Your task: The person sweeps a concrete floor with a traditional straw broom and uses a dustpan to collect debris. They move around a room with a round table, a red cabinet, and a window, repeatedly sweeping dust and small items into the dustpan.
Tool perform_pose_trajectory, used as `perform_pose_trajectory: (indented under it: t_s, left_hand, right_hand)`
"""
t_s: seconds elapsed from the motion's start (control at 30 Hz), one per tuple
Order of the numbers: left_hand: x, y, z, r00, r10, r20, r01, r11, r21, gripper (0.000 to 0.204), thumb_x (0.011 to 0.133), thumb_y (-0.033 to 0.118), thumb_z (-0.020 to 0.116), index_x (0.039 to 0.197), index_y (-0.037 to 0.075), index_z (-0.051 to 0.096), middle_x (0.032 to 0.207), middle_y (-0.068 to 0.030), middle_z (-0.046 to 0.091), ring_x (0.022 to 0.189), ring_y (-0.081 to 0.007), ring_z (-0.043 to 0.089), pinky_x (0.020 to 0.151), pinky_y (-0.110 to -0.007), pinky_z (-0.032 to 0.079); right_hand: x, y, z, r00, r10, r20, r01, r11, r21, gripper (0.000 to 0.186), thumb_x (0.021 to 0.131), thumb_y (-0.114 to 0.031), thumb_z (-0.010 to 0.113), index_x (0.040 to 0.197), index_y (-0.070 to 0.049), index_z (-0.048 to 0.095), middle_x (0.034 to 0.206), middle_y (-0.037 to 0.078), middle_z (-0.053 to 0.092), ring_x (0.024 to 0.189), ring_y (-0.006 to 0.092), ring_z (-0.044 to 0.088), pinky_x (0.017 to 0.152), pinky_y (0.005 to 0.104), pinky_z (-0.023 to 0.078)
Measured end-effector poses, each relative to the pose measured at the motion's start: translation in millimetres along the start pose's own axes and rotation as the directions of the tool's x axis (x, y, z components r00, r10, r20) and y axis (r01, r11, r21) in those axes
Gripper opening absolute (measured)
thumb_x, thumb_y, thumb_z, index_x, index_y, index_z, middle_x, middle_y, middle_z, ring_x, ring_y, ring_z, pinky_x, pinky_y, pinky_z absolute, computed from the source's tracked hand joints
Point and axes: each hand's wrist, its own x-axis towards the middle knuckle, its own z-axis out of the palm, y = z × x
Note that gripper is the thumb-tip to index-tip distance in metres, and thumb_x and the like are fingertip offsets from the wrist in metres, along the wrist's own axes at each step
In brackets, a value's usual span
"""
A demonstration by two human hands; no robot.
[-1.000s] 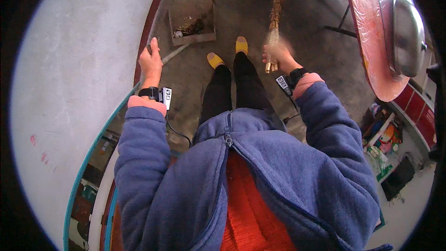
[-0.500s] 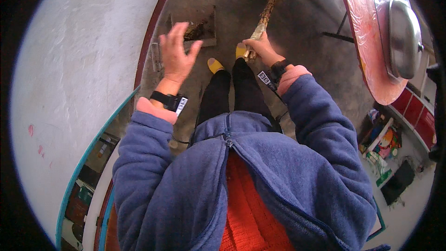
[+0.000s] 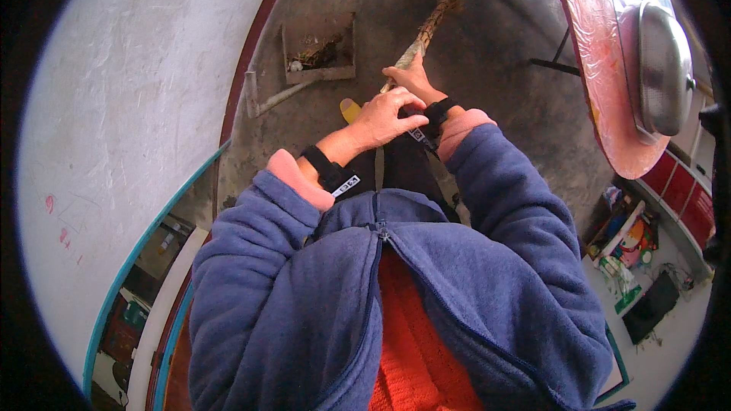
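Right fingers grip a broom; left fingers parted near its end — littered dustpan leftward, table rightward.

Straw-coloured broom, slanted, in the right hand — boxy dustpan on the floor, debris inside

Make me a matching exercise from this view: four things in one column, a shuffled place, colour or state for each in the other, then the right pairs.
Things:
1. broom
2. dustpan
3. lidded metal pan
4. jacket

Matches:
A. on the pink-covered table
B. blue
C. held in the right hand
D. on the floor, debris inside

Right pairs: 1-C, 2-D, 3-A, 4-B
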Motion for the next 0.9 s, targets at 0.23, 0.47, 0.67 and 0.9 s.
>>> perform_pose_trajectory:
  t_s: [0.23, 0.47, 0.67, 0.9]
  left_hand:
    - [-1, -4, 11, 0.984, -0.164, 0.064, 0.176, 0.934, -0.311, 0.024, 0.077, 0.016, 0.073, 0.093, 0.003, 0.062, 0.087, -0.0017, 0.063, 0.082, -0.0097, 0.058, 0.075, -0.025, 0.047]
    - [0, -11, 14, 0.959, -0.182, 0.217, 0.278, 0.755, -0.594, 0.017, 0.08, 0.012, 0.07, 0.093, 0.004, 0.061, 0.086, 0.0011, 0.061, 0.08, -0.0064, 0.056, 0.074, -0.023, 0.046]
    - [4, -11, 11, 0.927, -0.227, 0.299, 0.367, 0.717, -0.593, 0.017, 0.082, 0.011, 0.068, 0.096, 0.002, 0.064, 0.091, -0.0004, 0.064, 0.084, -0.0068, 0.058, 0.077, -0.022, 0.047]
    - [9, -13, 9, 0.944, -0.238, 0.23, 0.331, 0.65, -0.685, 0.017, 0.083, 0.012, 0.066, 0.097, 0.002, 0.065, 0.091, -0.0002, 0.064, 0.083, -0.0066, 0.058, 0.077, -0.022, 0.047]
  right_hand:
    - [0, -11, 9, 0.998, 0.02, -0.066, -0.008, 0.986, 0.167, 0.102, 0.064, -0.025, 0.078, 0.138, 0.005, 0.014, 0.118, 0.023, 0.049, 0.104, 0.0278, 0.055, 0.084, 0.0321, 0.047]
    - [0, -17, 14, 0.996, 0.039, -0.085, -0.021, 0.98, 0.196, 0.103, 0.067, -0.023, 0.076, 0.14, 0.002, 0.007, 0.127, 0.027, 0.043, 0.114, 0.032, 0.049, 0.094, 0.0327, 0.042]
    - [-4, -22, 11, 0.998, 0.068, -0.006, -0.063, 0.955, 0.288, 0.101, 0.067, -0.022, 0.075, 0.14, 0.002, 0.009, 0.126, 0.027, 0.044, 0.111, 0.0318, 0.051, 0.091, 0.0337, 0.044]
    - [-4, -27, 3, 1.0, 0.004, 0.012, -0.008, 0.928, 0.373, 0.099, 0.068, -0.022, 0.076, 0.139, 0.001, 0.012, 0.121, 0.024, 0.047, 0.104, 0.0283, 0.053, 0.086, 0.0341, 0.046]
